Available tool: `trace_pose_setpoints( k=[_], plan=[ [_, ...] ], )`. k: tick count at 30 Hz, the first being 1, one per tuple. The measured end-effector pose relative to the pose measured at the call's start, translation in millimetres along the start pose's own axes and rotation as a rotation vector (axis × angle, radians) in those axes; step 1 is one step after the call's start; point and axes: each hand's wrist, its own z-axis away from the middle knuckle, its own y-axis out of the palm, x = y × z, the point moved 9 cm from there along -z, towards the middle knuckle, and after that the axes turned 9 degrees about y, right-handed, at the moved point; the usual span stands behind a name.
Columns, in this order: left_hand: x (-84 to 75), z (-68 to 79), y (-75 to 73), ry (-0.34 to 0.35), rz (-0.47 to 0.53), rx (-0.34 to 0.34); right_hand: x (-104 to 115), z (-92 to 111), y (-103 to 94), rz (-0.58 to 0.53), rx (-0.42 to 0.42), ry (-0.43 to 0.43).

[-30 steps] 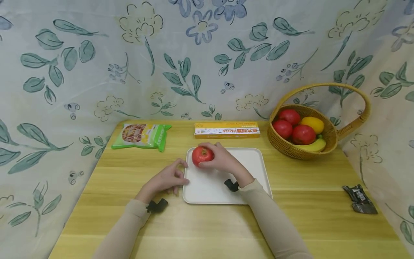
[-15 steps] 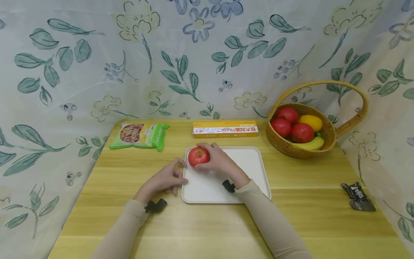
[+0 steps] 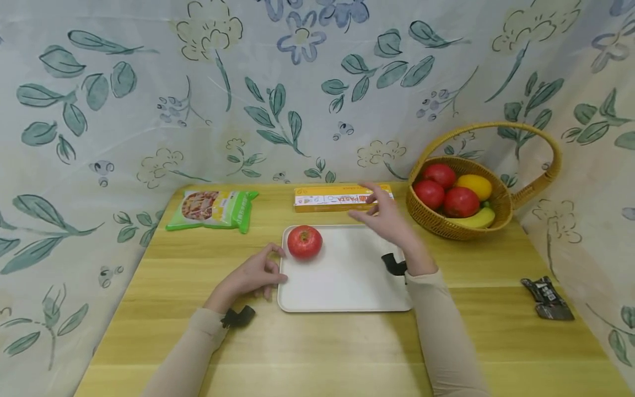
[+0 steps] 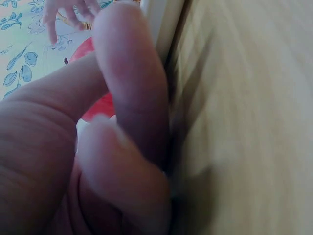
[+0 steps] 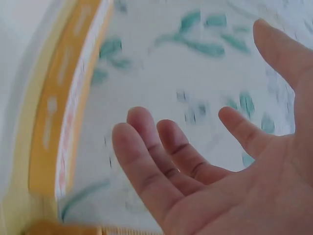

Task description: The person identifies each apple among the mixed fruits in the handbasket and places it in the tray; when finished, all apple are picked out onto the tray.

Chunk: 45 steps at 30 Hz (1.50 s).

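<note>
A red pomegranate [image 3: 305, 242] sits on the left back part of the white tray [image 3: 347, 286]. My left hand [image 3: 255, 273] is at the tray's left edge, its thumb and forefinger bent onto the rim and the other fingers curled below. The left wrist view shows these fingers close up, with the pomegranate [image 4: 103, 107] partly behind them. Over the tray's back right corner, my right hand [image 3: 387, 220] is in the air with nothing in it. Its fingers are spread and loosely bent in the right wrist view, near the pasta box [image 5: 61, 103].
At the back right stands a wicker basket [image 3: 441, 229] with red fruits, a yellow fruit and a banana. A green food bag [image 3: 210, 209] lies at the back left, the pasta box [image 3: 317, 199] behind the tray. A black wrapper [image 3: 548, 298] is at the right.
My right hand has let go of the pomegranate, which now sits on the tray at the left. The hand has moved right and back; my left hand stays at the tray's edge.
</note>
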Motion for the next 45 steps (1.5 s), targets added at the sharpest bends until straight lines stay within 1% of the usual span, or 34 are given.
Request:
trace_pose_setpoints(
  k=[4,8,10,12,14,16,18,21,25,29,34,40,45],
  plan=[
    [-1.4,1.0,0.3,0.015,0.009,0.003,-33,9,-63.8,0.005,-0.149,0.073],
    [-2.5,2.1,0.1,0.011,0.015,0.004,-70,14,-115.6,0.042,-0.285,0.149],
    [-2.9,2.1,-0.1,0.006,0.010,0.005,-91,16,-135.9,0.066,-0.322,0.198],
    [-3.4,1.8,-0.3,0.001,0.002,0.008,-113,16,-151.7,0.097,-0.351,0.251],
    [-3.6,1.5,-0.1,-0.002,-0.003,0.011,-133,15,-162.5,0.116,-0.348,0.301],
    [-3.8,1.7,0.0,-0.002,-0.007,0.012,-152,13,-169.0,0.128,-0.340,0.336],
    [-4.1,2.2,-0.2,-0.002,-0.009,0.012,-165,10,-172.4,0.136,-0.329,0.354],
    [-4.6,2.7,0.3,-0.004,-0.003,0.014,-179,7,-175.5,0.153,-0.313,0.376],
    [-5.2,2.9,0.9,-0.013,0.002,0.013,-191,3,-177.4,0.195,-0.291,0.406],
    [-5.9,3.0,0.8,-0.025,-0.001,0.009,-200,-1,-177.6,0.234,-0.249,0.433],
    [-7.3,3.6,0.9,-0.036,0.007,0.009,-206,-6,-176.6,0.267,-0.200,0.460],
    [-8.7,4.0,0.9,-0.045,0.005,0.009,-207,-11,-175.2,0.306,-0.198,0.487],
    [-9.0,3.7,0.7,-0.048,0.002,0.009,-214,-16,-174.1,0.349,-0.193,0.512]
  ],
)
